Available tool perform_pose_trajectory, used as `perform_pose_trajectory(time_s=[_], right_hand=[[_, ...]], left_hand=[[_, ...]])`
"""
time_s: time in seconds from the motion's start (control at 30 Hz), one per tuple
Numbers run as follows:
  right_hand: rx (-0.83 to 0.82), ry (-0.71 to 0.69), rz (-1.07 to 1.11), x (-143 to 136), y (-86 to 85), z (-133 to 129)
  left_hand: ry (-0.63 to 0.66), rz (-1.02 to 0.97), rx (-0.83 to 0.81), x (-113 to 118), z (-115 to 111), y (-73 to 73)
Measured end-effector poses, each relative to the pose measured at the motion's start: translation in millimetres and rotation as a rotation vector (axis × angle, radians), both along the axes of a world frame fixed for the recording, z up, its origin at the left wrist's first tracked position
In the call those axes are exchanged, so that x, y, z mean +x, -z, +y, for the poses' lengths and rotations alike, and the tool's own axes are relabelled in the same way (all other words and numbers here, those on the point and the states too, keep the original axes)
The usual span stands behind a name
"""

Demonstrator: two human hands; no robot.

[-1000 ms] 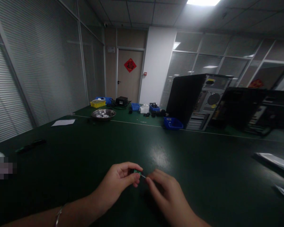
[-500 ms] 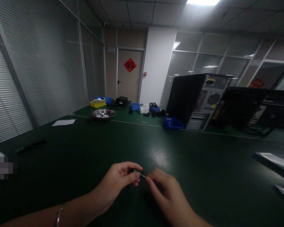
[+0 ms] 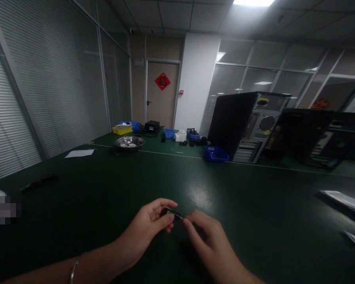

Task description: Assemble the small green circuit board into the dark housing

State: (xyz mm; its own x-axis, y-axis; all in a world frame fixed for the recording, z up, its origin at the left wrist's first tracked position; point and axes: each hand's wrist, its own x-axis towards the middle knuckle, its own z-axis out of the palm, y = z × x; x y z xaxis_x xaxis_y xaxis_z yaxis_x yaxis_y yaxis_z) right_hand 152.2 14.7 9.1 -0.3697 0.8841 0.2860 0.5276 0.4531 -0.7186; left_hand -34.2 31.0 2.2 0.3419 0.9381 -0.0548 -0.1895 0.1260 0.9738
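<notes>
My left hand (image 3: pixel 149 221) is closed, pinching a small green circuit board (image 3: pixel 172 213) with a dark edge between thumb and fingers. From the right, my right hand (image 3: pixel 208 234) comes in with thumb and index finger pressed on a thin, light-coloured rod-like piece (image 3: pixel 180 217). That piece points toward the board's right end. Whether it touches or joins the board is too small to tell. Both hands are just above the dark green tabletop (image 3: pixel 106 205).
Farther back stand a metal bowl (image 3: pixel 129 143), a blue bin (image 3: pixel 216 154) and a large black computer case (image 3: pixel 236 122). A dark green strip (image 3: pixel 39 183) and white paper (image 3: pixel 79 153) lie left. A pale flat object (image 3: pixel 344 203) is at right.
The board has tilted slightly and more of its dark edge shows. My left fingers have risen a little. My right hand has barely moved.
</notes>
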Motion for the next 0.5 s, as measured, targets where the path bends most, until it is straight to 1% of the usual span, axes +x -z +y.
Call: perform_pose_trajectory(time_s=[0.13, 0.27, 0.4, 0.5], right_hand=[[-0.010, 0.032, 0.013, 0.8, 2.7, 0.5], [-0.003, 0.035, -0.027, 1.3, 4.6, 1.6], [-0.014, 0.024, -0.097, 1.0, 1.8, 0.5], [-0.016, 0.026, -0.107, 1.1, -0.3, -0.9]], left_hand=[[-0.023, 0.020, 0.042, 1.6, 0.8, 0.5], [-0.051, 0.033, 0.059, 1.7, 1.6, 0.0], [-0.023, 0.052, 0.087, 0.2, 3.8, 2.7], [-0.030, 0.054, 0.106, -0.5, 4.6, 2.9]])
